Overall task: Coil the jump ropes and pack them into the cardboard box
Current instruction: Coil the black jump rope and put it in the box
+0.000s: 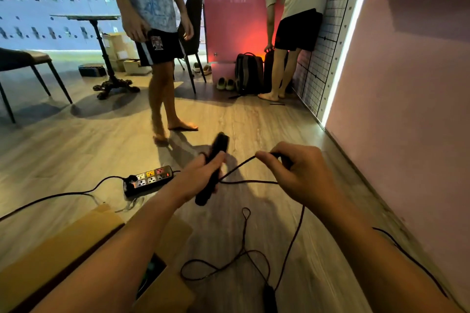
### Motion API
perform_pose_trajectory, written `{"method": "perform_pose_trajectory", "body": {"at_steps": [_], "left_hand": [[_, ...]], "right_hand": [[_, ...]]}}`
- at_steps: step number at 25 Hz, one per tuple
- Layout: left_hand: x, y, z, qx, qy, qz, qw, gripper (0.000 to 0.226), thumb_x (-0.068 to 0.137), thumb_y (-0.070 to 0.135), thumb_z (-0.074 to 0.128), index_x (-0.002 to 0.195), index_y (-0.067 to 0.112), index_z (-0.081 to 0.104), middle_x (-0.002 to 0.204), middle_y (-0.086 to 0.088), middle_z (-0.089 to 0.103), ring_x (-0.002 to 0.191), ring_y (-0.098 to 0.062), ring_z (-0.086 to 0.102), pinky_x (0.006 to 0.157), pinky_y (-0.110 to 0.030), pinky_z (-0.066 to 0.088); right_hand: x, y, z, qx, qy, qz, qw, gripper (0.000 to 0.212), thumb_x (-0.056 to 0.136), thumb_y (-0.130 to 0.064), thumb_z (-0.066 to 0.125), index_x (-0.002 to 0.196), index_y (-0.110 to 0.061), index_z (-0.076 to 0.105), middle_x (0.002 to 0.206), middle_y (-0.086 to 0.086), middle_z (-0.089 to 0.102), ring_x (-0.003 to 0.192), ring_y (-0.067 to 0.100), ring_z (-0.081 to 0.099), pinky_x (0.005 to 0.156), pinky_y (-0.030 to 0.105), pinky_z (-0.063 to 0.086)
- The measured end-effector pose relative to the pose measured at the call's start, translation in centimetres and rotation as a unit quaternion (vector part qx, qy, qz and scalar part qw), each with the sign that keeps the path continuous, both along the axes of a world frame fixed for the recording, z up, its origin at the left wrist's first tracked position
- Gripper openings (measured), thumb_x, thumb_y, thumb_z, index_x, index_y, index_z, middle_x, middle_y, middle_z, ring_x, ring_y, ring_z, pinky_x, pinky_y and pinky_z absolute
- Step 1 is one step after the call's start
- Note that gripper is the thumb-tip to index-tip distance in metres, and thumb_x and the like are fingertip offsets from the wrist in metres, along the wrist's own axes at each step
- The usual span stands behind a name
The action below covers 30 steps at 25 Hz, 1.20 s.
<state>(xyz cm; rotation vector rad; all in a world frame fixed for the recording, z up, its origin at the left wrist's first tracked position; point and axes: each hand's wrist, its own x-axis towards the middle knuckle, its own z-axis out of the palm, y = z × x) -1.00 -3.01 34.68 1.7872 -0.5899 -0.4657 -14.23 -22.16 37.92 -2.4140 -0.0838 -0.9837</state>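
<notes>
step in hand: forming the first coil of the rope.

the left hand (201, 178) wraps its fingers round the thick black cylindrical handle (220, 142) and holds it above the pale wooden floor (254, 122). the right hand (292, 173) pinches the thin black cord (237, 168) between thumb and fingertips, close beside the handle.

procedure, as we judge it:
- we draw equal lengths of cord with the right hand and lay each turn against the handle in the left palm, so that the loops match in size.
- we let the cord slip through the pinch to shed twist.
- we lift slowly, since the slack on the floor crosses itself and may snag into a knot.
- we bring the second black handle (269, 298) up last and seat it beside the first.

appearance: the cord is thin, dark and limp. it runs between the two hands, then drops from the right hand to the floor, where it lies in loose crossing loops. the second handle lies on the floor at the bottom edge of the view.

the open brown cardboard box (50, 254) sits at lower left, under the left forearm. most of its inside is hidden, so we cannot tell what it holds.
</notes>
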Motion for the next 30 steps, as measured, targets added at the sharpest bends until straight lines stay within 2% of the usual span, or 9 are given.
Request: {"method": "perform_pose_trajectory", "body": {"at_steps": [3, 5, 8, 11, 14, 18, 23, 26, 30], "left_hand": [[-2.0, -1.3, 1.0, 0.104, 0.033, -0.154, 0.982, 0.070, 0.097, 0.063, 0.022, 0.106, 0.004, 0.058, 0.070, -0.004, 0.058, 0.057, -0.018, 0.056, 0.056, -0.029, 0.050], [-3.1, -2.0, 1.7, 0.118, 0.028, -0.210, 0.970, 0.077, 0.094, 0.070, 0.020, 0.102, 0.006, 0.061, 0.069, -0.005, 0.057, 0.055, -0.018, 0.055, 0.057, -0.031, 0.049], [-4.3, -2.5, 2.8, 0.052, 0.070, -0.256, 0.963, 0.071, 0.097, 0.065, 0.019, 0.091, 0.009, 0.062, 0.064, -0.006, 0.053, 0.051, -0.017, 0.051, 0.054, -0.029, 0.046], [-5.2, -2.8, 3.7, -0.086, 0.198, -0.271, 0.938, 0.066, 0.099, 0.061, 0.018, 0.086, 0.010, 0.059, 0.059, -0.004, 0.047, 0.046, -0.016, 0.044, 0.051, -0.029, 0.040], [-5.6, -3.0, 4.4, -0.265, 0.277, -0.237, 0.893, 0.067, 0.099, 0.065, 0.019, 0.085, 0.011, 0.056, 0.058, -0.003, 0.041, 0.043, -0.014, 0.040, 0.048, -0.029, 0.038], [-5.1, -2.7, 5.2, -0.482, 0.313, -0.131, 0.808, 0.066, 0.090, 0.073, 0.036, 0.103, 0.011, 0.053, 0.070, 0.001, 0.043, 0.054, -0.011, 0.042, 0.055, -0.027, 0.045], [-2.8, -2.0, 4.2, -0.580, 0.267, 0.098, 0.764, 0.056, 0.092, 0.062, 0.050, 0.111, 0.010, 0.050, 0.082, -0.005, 0.054, 0.068, -0.017, 0.055, 0.070, -0.030, 0.051], [-0.7, -1.1, 2.8, -0.549, 0.195, 0.195, 0.789, 0.045, 0.093, 0.058, 0.050, 0.103, 0.013, 0.050, 0.078, -0.003, 0.053, 0.068, -0.017, 0.055, 0.071, -0.033, 0.050], [1.3, -0.2, 0.8, -0.401, 0.085, 0.219, 0.885, 0.039, 0.098, 0.055, 0.044, 0.094, 0.017, 0.051, 0.071, -0.001, 0.053, 0.065, -0.018, 0.055, 0.070, -0.035, 0.048]], "right_hand": [[0.3, -0.6, 0.1, 0.017, -0.045, -0.047, 0.998, 0.043, 0.090, -0.055, 0.056, 0.081, -0.016, 0.071, 0.054, -0.015, 0.045, 0.047, 0.006, 0.044, 0.046, 0.024, 0.036], [0.4, -1.3, -0.1, 0.038, -0.052, -0.073, 0.995, 0.044, 0.090, -0.055, 0.056, 0.083, -0.014, 0.072, 0.056, -0.016, 0.047, 0.048, 0.005, 0.044, 0.047, 0.026, 0.037], [0.5, -2.2, -0.5, 0.084, -0.028, -0.124, 0.988, 0.050, 0.086, -0.062, 0.054, 0.083, -0.015, 0.071, 0.057, -0.010, 0.054, 0.048, 0.009, 0.047, 0.046, 0.031, 0.040], [0.5, -2.3, -0.9, 0.127, 0.032, -0.137, 0.982, 0.053, 0.084, -0.067, 0.050, 0.079, -0.018, 0.067, 0.057, -0.006, 0.055, 0.050, 0.010, 0.048, 0.048, 0.027, 0.037], [0.5, -1.4, -1.3, 0.133, 0.087, -0.087, 0.983, 0.051, 0.091, -0.061, 0.048, 0.073, -0.017, 0.066, 0.053, -0.004, 0.053, 0.047, 0.007, 0.046, 0.049, 0.023, 0.037], [0.7, 0.0, -2.1, 0.090, 0.217, 0.020, 0.972, 0.050, 0.100, -0.052, 0.041, 0.073, -0.019, 0.065, 0.051, -0.006, 0.050, 0.044, 0.004, 0.042, 0.052, 0.024, 0.036], [0.6, 1.1, -2.5, 0.055, 0.291, 0.117, 0.948, 0.043, 0.098, -0.057, 0.044, 0.080, -0.023, 0.065, 0.062, -0.006, 0.060, 0.053, 0.007, 0.051, 0.056, 0.029, 0.044], [0.5, 1.2, -2.1, 0.025, 0.278, 0.155, 0.948, 0.040, 0.095, -0.057, 0.049, 0.086, -0.023, 0.069, 0.069, 0.004, 0.063, 0.059, 0.016, 0.056, 0.057, 0.034, 0.046], [0.1, 0.9, -1.3, 0.046, 0.225, 0.169, 0.959, 0.032, 0.095, -0.049, 0.057, 0.091, -0.022, 0.073, 0.068, -0.002, 0.063, 0.061, 0.014, 0.057, 0.056, 0.028, 0.044]]}}
